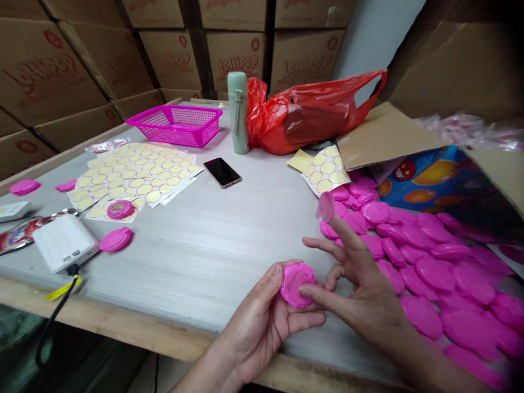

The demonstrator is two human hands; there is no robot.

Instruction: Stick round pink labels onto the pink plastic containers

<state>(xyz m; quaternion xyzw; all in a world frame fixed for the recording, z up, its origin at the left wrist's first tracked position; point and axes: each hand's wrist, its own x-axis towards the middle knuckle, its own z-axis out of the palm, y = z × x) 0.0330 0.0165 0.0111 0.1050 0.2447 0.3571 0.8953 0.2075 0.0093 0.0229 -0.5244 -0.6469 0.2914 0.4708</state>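
Note:
My left hand (268, 316) is closed round the edge of a small pink round plastic case (297, 285), its flat face turned up towards me. On that face rests the thumb of my right hand (352, 278), with other fingers curled at the case's right edge. The right index finger points up, and a translucent pink round sticker (326, 206) clings to its tip. A heap of similar pink cases (434, 273) lies to the right. Far to the left, one case with a patterned yellow label (120, 209) sits on the sticker sheets (135, 174).
A phone (223, 172), a magenta basket (176, 126), a green flask (238, 112) and a red plastic bag (311, 114) stand or lie farther back. A white power bank (65, 243) with a black cable is at left. An open carton (385, 134) borders the heap.

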